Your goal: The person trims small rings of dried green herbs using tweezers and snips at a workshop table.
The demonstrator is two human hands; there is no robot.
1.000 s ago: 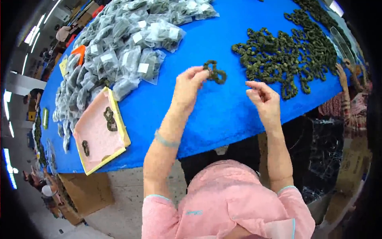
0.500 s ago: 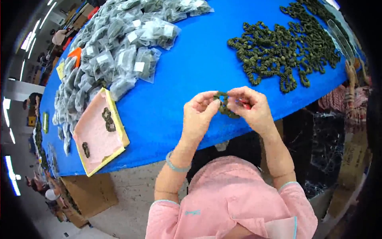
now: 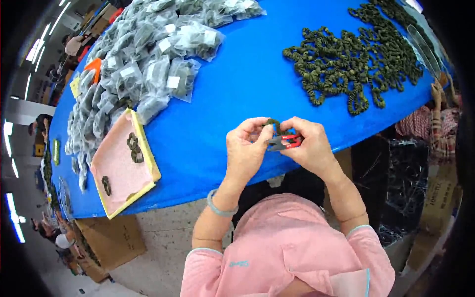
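One ruffled loop [image 3: 271,122] curves beside red-handled metal snips [image 3: 291,145].

I can read no wording for certain. My shirt [image 3: 292,237] bears a small teal logo [image 3: 239,264] on the chest, too blurred to make out. White labels [image 3: 173,82] mark the bags [image 3: 188,78], too small to read. The carton [image 3: 426,230] on my right carries dark lettering [image 3: 434,195], unclear to me.
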